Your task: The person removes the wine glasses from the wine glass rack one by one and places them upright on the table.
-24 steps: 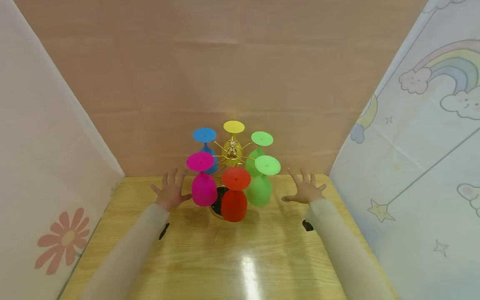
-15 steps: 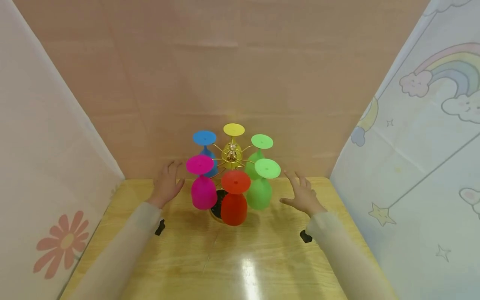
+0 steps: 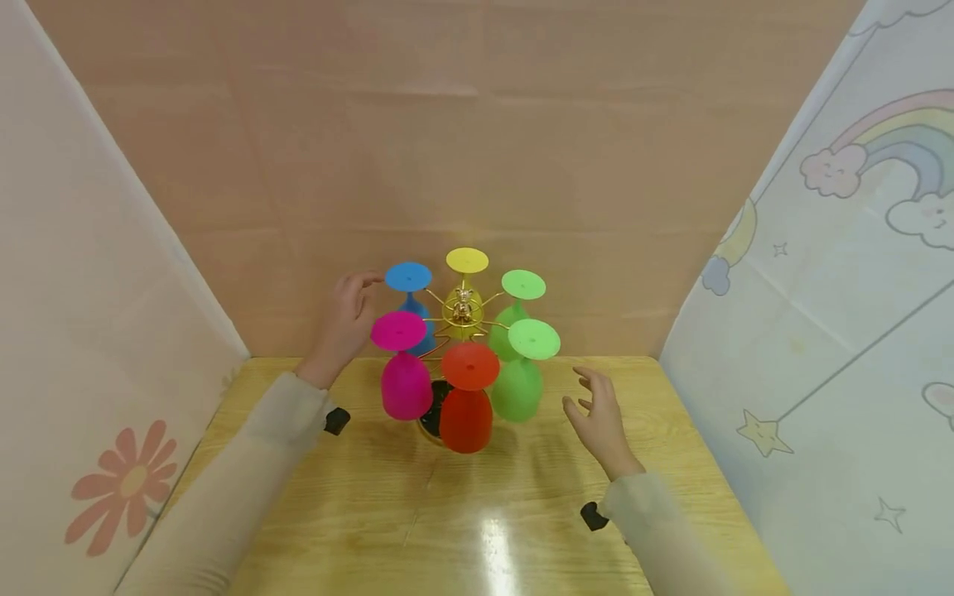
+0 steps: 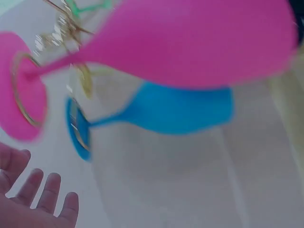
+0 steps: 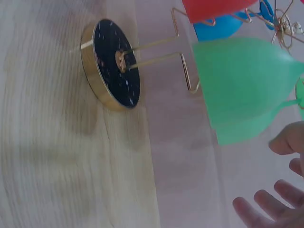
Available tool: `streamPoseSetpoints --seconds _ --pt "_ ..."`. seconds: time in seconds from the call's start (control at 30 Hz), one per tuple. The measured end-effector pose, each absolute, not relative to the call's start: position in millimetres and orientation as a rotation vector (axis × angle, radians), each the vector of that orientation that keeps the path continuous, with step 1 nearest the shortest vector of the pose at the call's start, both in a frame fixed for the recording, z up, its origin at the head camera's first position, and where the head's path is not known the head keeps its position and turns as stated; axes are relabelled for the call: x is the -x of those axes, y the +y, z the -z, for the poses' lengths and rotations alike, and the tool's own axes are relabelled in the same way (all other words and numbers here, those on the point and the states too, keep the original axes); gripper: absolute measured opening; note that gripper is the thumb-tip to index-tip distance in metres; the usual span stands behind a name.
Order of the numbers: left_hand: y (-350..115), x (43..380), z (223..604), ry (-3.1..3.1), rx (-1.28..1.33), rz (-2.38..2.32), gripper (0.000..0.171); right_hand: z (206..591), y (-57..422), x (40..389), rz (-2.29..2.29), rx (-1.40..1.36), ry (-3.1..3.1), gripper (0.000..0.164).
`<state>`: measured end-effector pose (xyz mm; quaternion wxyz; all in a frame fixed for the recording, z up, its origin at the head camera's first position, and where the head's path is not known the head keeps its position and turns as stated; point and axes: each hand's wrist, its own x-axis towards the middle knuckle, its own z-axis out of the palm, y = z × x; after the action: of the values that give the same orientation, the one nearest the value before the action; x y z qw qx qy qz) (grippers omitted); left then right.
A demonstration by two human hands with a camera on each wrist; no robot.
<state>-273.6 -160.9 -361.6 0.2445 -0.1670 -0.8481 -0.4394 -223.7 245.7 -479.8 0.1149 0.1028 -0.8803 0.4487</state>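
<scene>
A gold wire rack [image 3: 438,319] with a small bear figure on top bears several plastic goblets hung upside down by their feet. Among them are a blue goblet [image 4: 180,109], a magenta goblet [image 3: 406,387], a red goblet [image 3: 466,418], a yellow goblet [image 3: 467,261] and two green goblets [image 5: 247,85]. My left hand [image 3: 346,319] is raised at the rack's left, fingertips near the blue foot; in the left wrist view a gap separates them from it. Beside the green goblets, my right hand [image 3: 602,418] holds nothing, its fingers slightly bent.
The rack's round black base with a gold rim [image 5: 116,64] stands on a wooden table [image 3: 417,530]. A tan cloth wall [image 3: 447,149] rises behind it. Printed panels flank both sides, with a flower [image 3: 122,484] left and a rainbow [image 3: 905,145] right.
My left hand has risen towards the blue goblet's foot. The right hand has drawn lower and nearer to me, its spread fingers now more bent. The goblets stay in place on the rack.
</scene>
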Motion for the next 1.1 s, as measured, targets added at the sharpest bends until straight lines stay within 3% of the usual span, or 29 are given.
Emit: streamPoseSetpoints --seconds 0.4,0.63,1.1 --pt "-110 279 330 -2.35 0.707 1.121 0.031 495 210 194 -1.326 -0.353 -2.304 0.038" --pt "-87 277 315 -2.469 0.756 1.11 0.036 498 187 185 -1.356 -0.456 -2.17 0.038" --pt "-63 290 318 -2.714 0.734 0.994 0.037 468 137 165 -1.363 -0.71 -2.029 0.033"
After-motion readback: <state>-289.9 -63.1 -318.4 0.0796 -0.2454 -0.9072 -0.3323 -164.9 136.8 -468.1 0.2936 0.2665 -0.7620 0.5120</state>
